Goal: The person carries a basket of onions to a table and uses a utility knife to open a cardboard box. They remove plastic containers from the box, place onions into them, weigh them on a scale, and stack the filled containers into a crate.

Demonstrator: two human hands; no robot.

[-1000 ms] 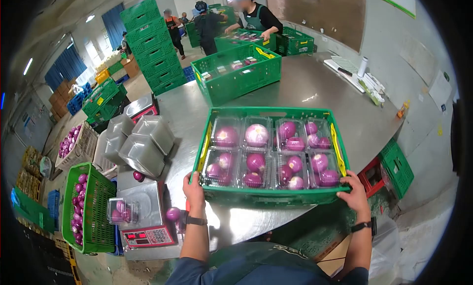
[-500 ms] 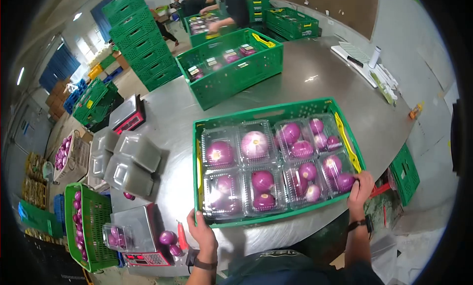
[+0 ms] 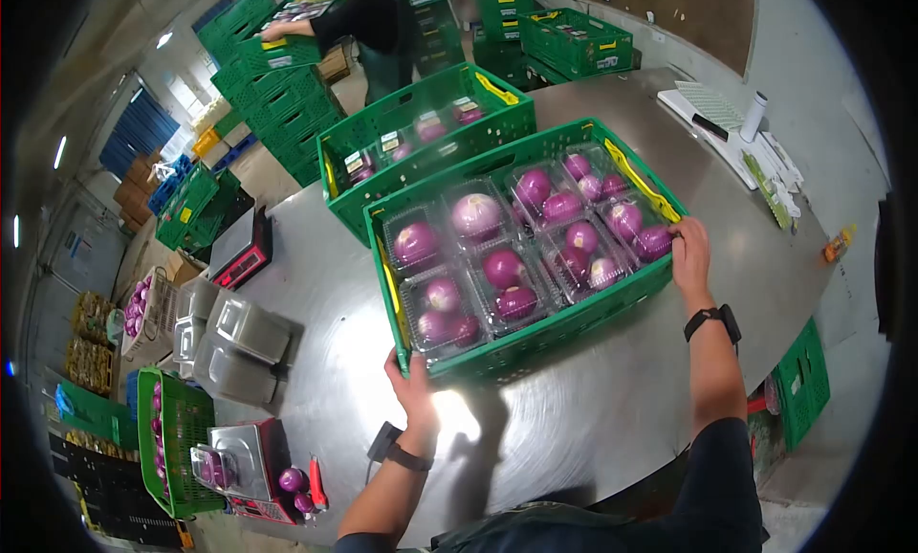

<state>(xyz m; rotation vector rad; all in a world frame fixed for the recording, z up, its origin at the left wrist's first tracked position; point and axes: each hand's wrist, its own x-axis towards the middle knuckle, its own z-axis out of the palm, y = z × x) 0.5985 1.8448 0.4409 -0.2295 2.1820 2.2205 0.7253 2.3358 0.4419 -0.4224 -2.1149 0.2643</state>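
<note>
"Grasping what, right now?"

"Grasping the green crate [image 3: 535, 335], both sides! Gripping its near-left corner at seven o'clock with the left hand [image 3: 413, 395], its near-right corner at three with the right hand [image 3: 690, 261]."

"And sitting where?"

"Dead centre of the dial, over the shiny table [image 3: 593, 400]. Resting or lifted? Can't tell!"

"Loaded with what?"

"With eight clear boxes [image 3: 507, 290] of purple onions, in two rows of four."

"Further out?"

"Spotting a second crate [image 3: 497, 132] just behind, at eleven; beyond it, same bearing, a co-worker [image 3: 378, 27]. Swinging round to eight: a scale [image 3: 253, 453]. Down at seven, a red tool [image 3: 317, 484] beside loose onions [image 3: 293, 479]."
</note>
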